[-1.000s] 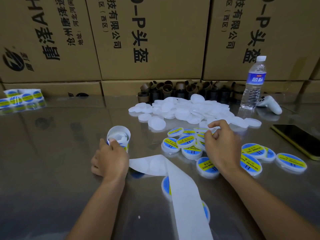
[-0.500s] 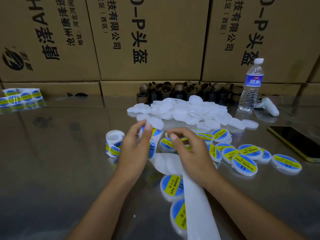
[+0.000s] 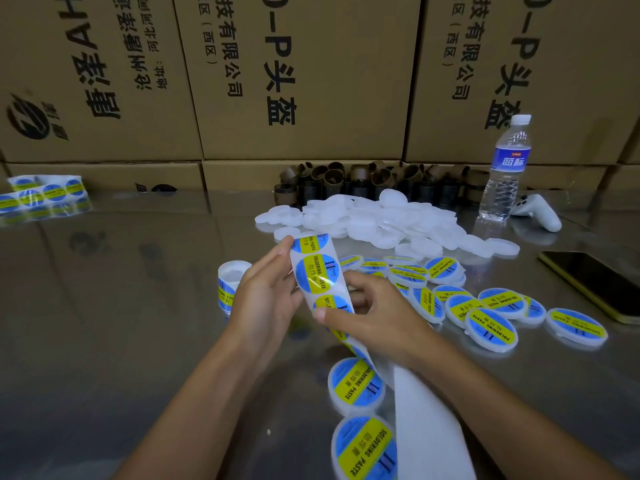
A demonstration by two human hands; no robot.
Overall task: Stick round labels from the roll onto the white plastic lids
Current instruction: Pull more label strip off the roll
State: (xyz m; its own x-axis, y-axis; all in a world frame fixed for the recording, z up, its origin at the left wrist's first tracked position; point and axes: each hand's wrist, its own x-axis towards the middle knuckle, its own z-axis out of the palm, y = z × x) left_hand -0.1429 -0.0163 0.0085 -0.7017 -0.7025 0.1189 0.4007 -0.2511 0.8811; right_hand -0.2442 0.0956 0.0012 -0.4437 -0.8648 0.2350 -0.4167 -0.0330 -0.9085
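Observation:
Both hands hold up a strip of round blue-and-yellow labels (image 3: 316,274) on white backing. My left hand (image 3: 263,299) pinches the strip's upper left edge. My right hand (image 3: 374,317) grips it lower down, thumb on a label. The bare backing tail (image 3: 426,427) trails toward me. The label roll (image 3: 229,285) stands on the table left of my left hand. A heap of plain white lids (image 3: 377,220) lies behind. Labelled lids (image 3: 491,327) are spread to the right, and two more (image 3: 356,382) lie near me.
The shiny metal table (image 3: 104,323) reflects the cardboard boxes (image 3: 304,77) stacked behind it. Brown tube cores (image 3: 346,181), a water bottle (image 3: 505,171) and a white controller (image 3: 540,211) stand at the back right. A phone (image 3: 595,285) lies at right; a label strip (image 3: 41,192) at far left.
My left hand left the roll and my right hand left the lids. Both came together at the centre and lifted the label strip upright, so printed labels now face me.

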